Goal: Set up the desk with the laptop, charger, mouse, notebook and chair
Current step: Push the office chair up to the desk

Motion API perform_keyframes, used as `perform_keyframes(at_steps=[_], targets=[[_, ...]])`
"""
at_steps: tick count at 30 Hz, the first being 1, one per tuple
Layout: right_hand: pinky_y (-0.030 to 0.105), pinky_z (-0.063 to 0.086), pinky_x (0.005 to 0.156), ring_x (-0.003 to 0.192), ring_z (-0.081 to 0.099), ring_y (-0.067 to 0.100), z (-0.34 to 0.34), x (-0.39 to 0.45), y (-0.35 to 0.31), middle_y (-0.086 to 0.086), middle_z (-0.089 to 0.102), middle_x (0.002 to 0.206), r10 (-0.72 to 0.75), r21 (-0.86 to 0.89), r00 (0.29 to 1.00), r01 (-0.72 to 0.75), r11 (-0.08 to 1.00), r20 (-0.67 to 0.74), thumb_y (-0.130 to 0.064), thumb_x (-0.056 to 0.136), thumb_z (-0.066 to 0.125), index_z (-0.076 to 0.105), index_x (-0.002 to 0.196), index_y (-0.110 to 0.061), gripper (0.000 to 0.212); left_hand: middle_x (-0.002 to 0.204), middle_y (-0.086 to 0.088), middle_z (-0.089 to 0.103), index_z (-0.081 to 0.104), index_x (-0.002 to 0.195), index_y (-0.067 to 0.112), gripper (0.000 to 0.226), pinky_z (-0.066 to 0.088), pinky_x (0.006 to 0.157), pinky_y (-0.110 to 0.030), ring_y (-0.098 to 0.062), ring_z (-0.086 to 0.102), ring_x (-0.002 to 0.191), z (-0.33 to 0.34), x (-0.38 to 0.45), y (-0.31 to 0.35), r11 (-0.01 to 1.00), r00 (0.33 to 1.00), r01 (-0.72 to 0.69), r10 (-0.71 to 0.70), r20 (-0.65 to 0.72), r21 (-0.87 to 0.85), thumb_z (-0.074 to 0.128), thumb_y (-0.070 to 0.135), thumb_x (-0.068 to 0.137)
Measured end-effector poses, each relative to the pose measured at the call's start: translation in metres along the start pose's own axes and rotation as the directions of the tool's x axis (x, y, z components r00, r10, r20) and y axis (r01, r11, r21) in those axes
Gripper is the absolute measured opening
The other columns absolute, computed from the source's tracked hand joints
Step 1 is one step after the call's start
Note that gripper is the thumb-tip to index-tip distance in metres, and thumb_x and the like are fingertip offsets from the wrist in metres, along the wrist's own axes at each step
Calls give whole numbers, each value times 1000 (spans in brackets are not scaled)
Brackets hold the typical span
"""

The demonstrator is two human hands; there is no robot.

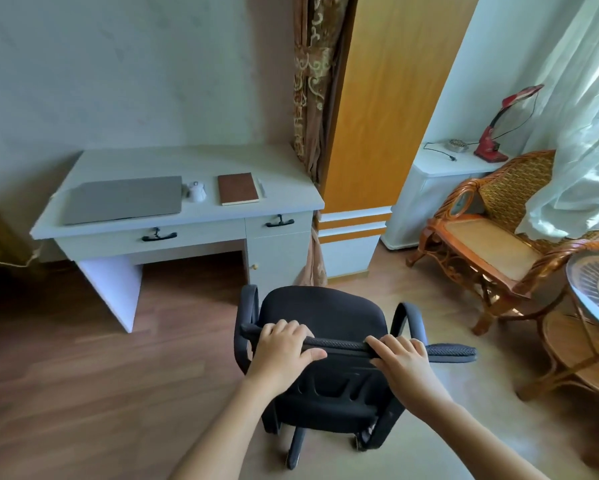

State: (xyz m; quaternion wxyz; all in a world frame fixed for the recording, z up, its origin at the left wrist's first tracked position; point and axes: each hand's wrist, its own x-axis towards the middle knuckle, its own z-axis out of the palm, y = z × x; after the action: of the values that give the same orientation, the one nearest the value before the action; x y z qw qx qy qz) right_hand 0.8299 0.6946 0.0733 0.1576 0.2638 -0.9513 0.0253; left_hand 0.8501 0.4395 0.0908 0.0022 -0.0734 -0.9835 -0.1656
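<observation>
Fingers (284,329) of the left hand (282,344) are curled over the top edge of the backrest of the black fabric office chair on castors (326,317), and the right hand (400,355) is wrapped round the same edge further along, so the chair is gripped by both hands from behind

The chair is seen well apart from the white wooden desk with two black-handled drawers (173,164), standing on the wood-look floor in front of the desk's right-hand cabinet rather than at the knee opening; it is judged that the chair has yet to be brought in under the desk

On the desktop the flat grey laptop (125,199) is laid closed at the left. The brown hard-cover notebook (238,188) is placed to the right, flat and roughly square to the edge. Between the two, just beside the laptop, the small white mouse (196,192) is set down

A charger cannot be made out on the desk; whether one is plugged in cannot be told. The laptop, notebook and mouse are judged placed, the chair and possibly the charger left
</observation>
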Motion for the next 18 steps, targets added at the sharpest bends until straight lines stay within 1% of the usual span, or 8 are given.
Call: perform_keyframes(at_steps=[4,6,8,9,10,13,18], targets=[[37,45,75,76,57,22,-3,-9,-28,-5,60,89,-17,28,1000,17,999,-15,-28,83,67,53,114,-26,34,112,12,59,57,113,27,50,29,98,-30,-14,49,109,-5,-30,-15,1000,1000,11,-11,-11,6,38,67,88],[36,41,76,76,56,21,-3,-15,-45,-7,59,89,-9,24,1000,10,1000,-23,-34,88,53,52,114,-28,27,111,13,59,57,112,28,54,30,98,-30,-13,49,108,-9,-43,-23,1000,1000,13,-13,-7,1,35,70,86],[36,41,76,77,57,20,-5,-21,-63,-8,59,89,1,32,1000,-1,1000,-14,-38,90,38,52,114,-29,29,108,14,59,58,110,28,63,30,97,-29,-13,49,106,-13,-56,-32,1000,1000,7,-7,-11,-3,26,74,80],[36,43,76,77,57,20,-7,-23,-72,-8,59,88,5,37,1000,-5,999,-8,-39,90,34,52,114,-29,32,107,14,59,58,109,29,65,29,97,-29,-13,49,105,-15,-63,-37,1000,1000,5,-5,-13,-10,24,75,78],[36,44,75,77,57,20,-8,-24,-81,-8,59,88,8,42,1000,-8,999,-7,-39,90,33,53,113,-28,33,106,14,59,58,108,28,63,29,98,-29,-12,49,104,-17,-71,-42,1000,1000,9,-9,-10,-20,26,75,79],[37,46,74,76,58,20,-12,-30,-113,-6,60,88,13,53,1000,-13,999,1,-39,90,32,52,114,-27,33,107,14,59,58,107,28,47,28,98,-28,-12,48,105,-25,-94,-61,999,1000,24,-24,-3,-43,42,67,86],[38,45,73,76,58,21,-17,-40,-173,-5,59,87,-15,61,1000,14,998,9,-38,91,32,53,114,-24,34,111,14,59,57,109,29,43,29,99,-29,-12,48,108,-41,-141,-99,998,999,42,-41,27,-39,43,65,88]])
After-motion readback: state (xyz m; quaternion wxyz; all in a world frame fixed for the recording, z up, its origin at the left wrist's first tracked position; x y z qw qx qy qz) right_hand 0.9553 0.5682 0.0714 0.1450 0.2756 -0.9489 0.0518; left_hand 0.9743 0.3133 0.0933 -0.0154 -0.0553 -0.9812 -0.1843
